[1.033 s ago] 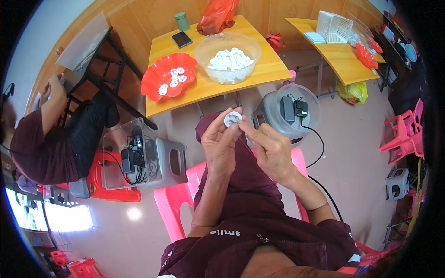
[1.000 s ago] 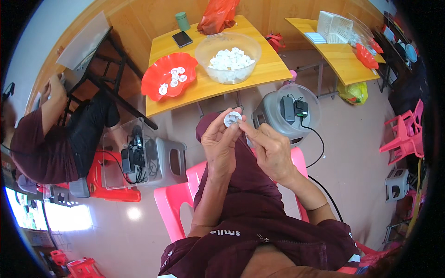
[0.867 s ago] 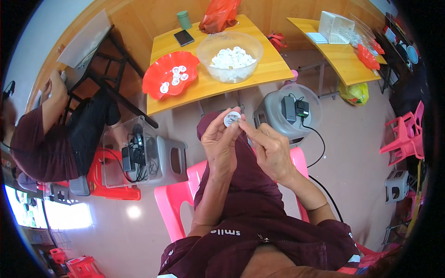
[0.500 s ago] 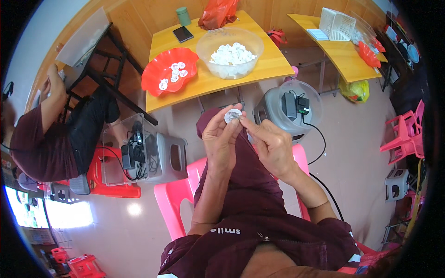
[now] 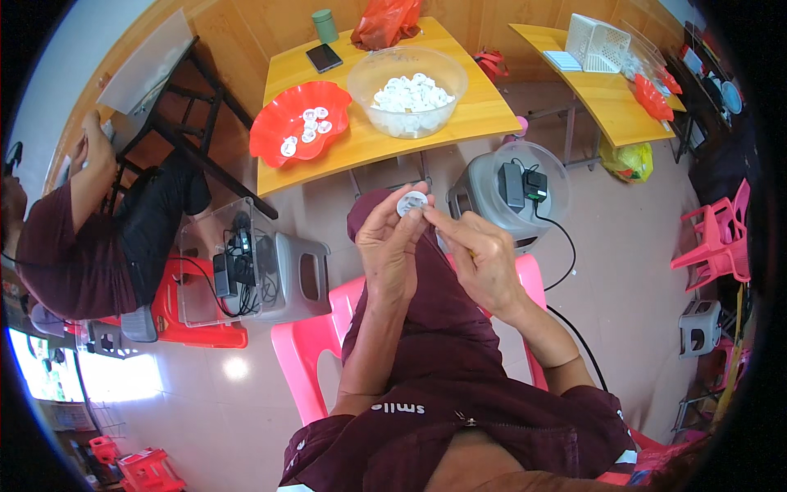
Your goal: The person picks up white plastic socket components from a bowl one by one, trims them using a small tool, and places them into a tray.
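Observation:
Between the thumb and fingers of my left hand (image 5: pixel 390 246) is a small round white plastic piece (image 5: pixel 411 202), its face turned up, with greyish detail in the middle. My right hand (image 5: pixel 479 254) meets it from the right, index finger and thumb pinched at its lower edge; whether they hold a tiny part there I cannot make out. Beyond my hands, on the yellow table (image 5: pixel 385 156), a red wavy-edged dish (image 5: pixel 279 123) holds several similar round pieces. A clear plastic bowl (image 5: pixel 407 125) beside it contains a heap of white pieces.
A phone (image 5: pixel 324 57), a green canister (image 5: pixel 325 27) and a red bag (image 5: pixel 385 25) stand at the table's back. To the right, a grey stool carries a clear tub (image 5: pixel 557 176) with black adapters. A person (image 5: pixel 82 238) sits at the left near a clear bin (image 5: pixel 217 271) of cables.
Both hands keep nearly the same place on the white piece. The right fingertips have shifted only very slightly at its edge, and the view has tilted a little.

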`<state>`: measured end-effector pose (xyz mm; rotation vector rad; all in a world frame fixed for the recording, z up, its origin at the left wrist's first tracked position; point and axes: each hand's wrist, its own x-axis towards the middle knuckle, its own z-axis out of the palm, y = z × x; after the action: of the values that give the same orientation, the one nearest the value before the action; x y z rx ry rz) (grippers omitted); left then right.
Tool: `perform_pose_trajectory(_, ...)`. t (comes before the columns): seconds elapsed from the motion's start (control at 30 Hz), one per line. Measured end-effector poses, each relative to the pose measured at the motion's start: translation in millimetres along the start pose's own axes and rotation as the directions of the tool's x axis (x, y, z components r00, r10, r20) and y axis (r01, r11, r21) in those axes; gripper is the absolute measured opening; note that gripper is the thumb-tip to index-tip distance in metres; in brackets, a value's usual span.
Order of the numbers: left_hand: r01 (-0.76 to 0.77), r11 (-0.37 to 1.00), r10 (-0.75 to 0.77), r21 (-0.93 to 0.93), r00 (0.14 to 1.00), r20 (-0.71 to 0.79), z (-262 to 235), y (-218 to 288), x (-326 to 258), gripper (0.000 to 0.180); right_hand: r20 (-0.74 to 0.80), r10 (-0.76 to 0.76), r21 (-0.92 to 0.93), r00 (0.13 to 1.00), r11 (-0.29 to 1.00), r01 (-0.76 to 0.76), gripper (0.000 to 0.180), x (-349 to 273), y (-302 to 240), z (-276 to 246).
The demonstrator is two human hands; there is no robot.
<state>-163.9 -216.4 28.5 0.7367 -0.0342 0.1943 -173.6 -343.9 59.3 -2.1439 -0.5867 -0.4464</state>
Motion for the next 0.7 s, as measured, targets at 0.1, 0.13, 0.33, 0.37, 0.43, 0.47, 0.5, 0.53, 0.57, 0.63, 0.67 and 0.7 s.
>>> perform_pose_trajectory(0.1,-0.038,0.999,0.038,0.015,0.999,-0.022,0,-1,-1,0.028,0.030,-0.001,0.083,1.000,0.997,-0.001,0.038,0,2,2)
perform_pose_trajectory(0.13,-0.037,0.999,0.037,0.016,0.999,-0.022,0,-1,-1,0.028,0.037,0.013,0.116,0.999,0.993,-0.018,0.038,0,3,3)
perform_pose_trajectory(0.33,-0.096,0.995,0.098,0.033,0.994,-0.058,-1,-7,0,0.026,0.002,0.065,0.197,0.998,0.978,-0.064,0.032,-1,5,12)
perform_pose_trajectory(0.37,-0.123,0.990,0.128,0.065,0.990,-0.068,-1,-7,-1,0.026,0.004,0.072,0.205,0.997,0.976,-0.072,0.033,-2,5,13)
perform_pose_trajectory(0.43,-0.145,0.985,0.152,0.097,0.986,-0.075,1,-7,0,0.026,0.005,0.068,0.194,0.998,0.979,-0.068,0.033,-1,7,12)
perform_pose_trajectory(0.47,-0.101,0.990,0.108,0.101,0.992,-0.072,2,-5,0,0.026,0.007,0.061,0.183,0.998,0.981,-0.061,0.034,-1,8,11)
perform_pose_trajectory(0.5,-0.058,0.993,0.066,0.105,0.995,-0.072,2,-3,1,0.027,0.008,0.062,0.184,0.998,0.981,-0.062,0.034,-1,8,10)
perform_pose_trajectory(0.53,-0.058,0.993,0.066,0.106,0.995,-0.072,1,-2,2,0.027,0.001,0.058,0.156,0.998,0.986,-0.057,0.034,-1,8,8)
perform_pose_trajectory(0.57,-0.022,0.997,0.027,0.069,0.997,-0.069,0,-1,3,0.028,-0.007,0.053,0.127,0.999,0.990,-0.052,0.034,0,8,7)
perform_pose_trajectory(0.63,0.017,0.999,-0.014,0.033,0.998,-0.064,-2,0,4,0.028,-0.010,0.055,0.115,0.998,0.992,-0.053,0.033,1,4,3)
perform_pose_trajectory(0.67,0.019,0.999,-0.018,0.029,0.998,-0.055,-3,0,4,0.029,-0.014,0.055,0.103,0.998,0.993,-0.053,0.033,1,3,2)
perform_pose_trajectory(0.7,0.023,0.999,-0.022,0.024,0.999,-0.045,-2,0,4,0.030,-0.015,0.056,0.102,0.998,0.993,-0.055,0.033,1,3,2)
